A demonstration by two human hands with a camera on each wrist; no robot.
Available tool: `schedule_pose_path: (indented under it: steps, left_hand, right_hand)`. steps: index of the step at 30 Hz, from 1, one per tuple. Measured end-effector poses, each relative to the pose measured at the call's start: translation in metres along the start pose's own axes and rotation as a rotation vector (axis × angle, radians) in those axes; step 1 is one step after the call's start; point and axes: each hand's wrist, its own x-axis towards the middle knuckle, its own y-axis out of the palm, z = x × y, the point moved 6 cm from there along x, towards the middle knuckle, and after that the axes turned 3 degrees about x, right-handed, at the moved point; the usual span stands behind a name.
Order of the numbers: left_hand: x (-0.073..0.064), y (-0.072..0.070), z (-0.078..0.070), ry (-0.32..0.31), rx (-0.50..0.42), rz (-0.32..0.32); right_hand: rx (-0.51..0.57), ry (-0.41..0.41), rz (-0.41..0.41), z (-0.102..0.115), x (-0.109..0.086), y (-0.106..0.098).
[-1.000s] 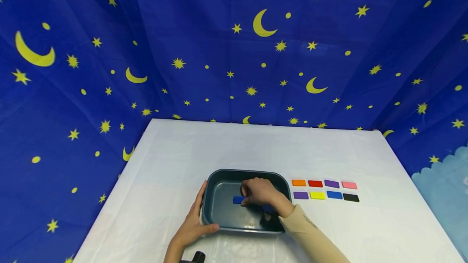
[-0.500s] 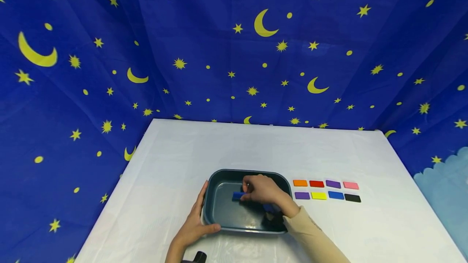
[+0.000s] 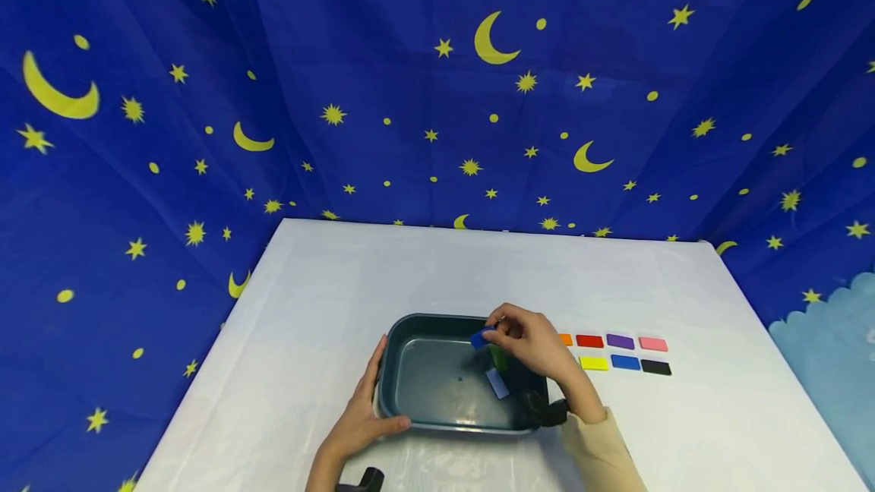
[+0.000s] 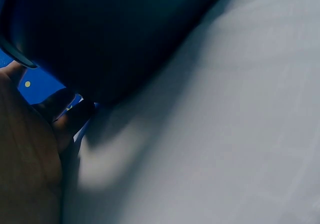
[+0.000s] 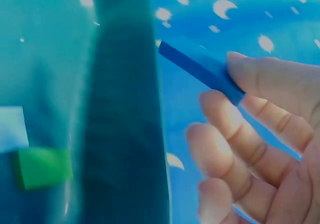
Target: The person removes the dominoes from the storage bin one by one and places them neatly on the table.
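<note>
My right hand pinches a small blue rectangular block between thumb and fingers, above the far right part of a dark teal plastic basin. The right wrist view shows the blue block tilted between the fingertips. Inside the basin lie a green block and a pale blue block. My left hand rests against the basin's near left corner, fingers fairly straight along the left side, thumb at the front wall. In the left wrist view its fingers touch the outer wall.
To the basin's right, flat coloured blocks lie in two rows, among them red, yellow, pink and black. My right hand partly covers this group. The white table meets a starry blue cloth behind.
My right hand has lifted the blue block from the basin floor and carried it right and back, uncovering the green and pale blue blocks. The left hand stays at the basin.
</note>
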Motion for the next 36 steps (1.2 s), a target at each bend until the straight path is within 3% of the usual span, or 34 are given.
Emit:
schedule_pose_path:
  steps: [8, 15, 20, 29, 36]
  left_hand:
    - [0.0, -0.002, 0.0, -0.027, 0.011, -0.007]
    - [0.001, -0.001, 0.002, -0.044, 0.002, -0.001]
    - [0.001, -0.001, 0.001, -0.047, 0.004, -0.004]
    - [0.0, 0.001, 0.002, -0.053, 0.007, 0.005]
    - [0.001, 0.001, 0.001, -0.043, -0.007, 0.0]
  right_hand:
    - [0.168, 0.172, -0.31, -0.032, -0.042, -0.043]
    - [0.092, 0.306, -0.449, -0.06, -0.074, -0.06]
    - [0.008, 0.379, -0.425, -0.075, -0.089, -0.06]
    - [-0.042, 0.569, -0.241, -0.103, -0.107, -0.044]
    - [-0.077, 0.616, -0.205, -0.11, -0.114, -0.04]
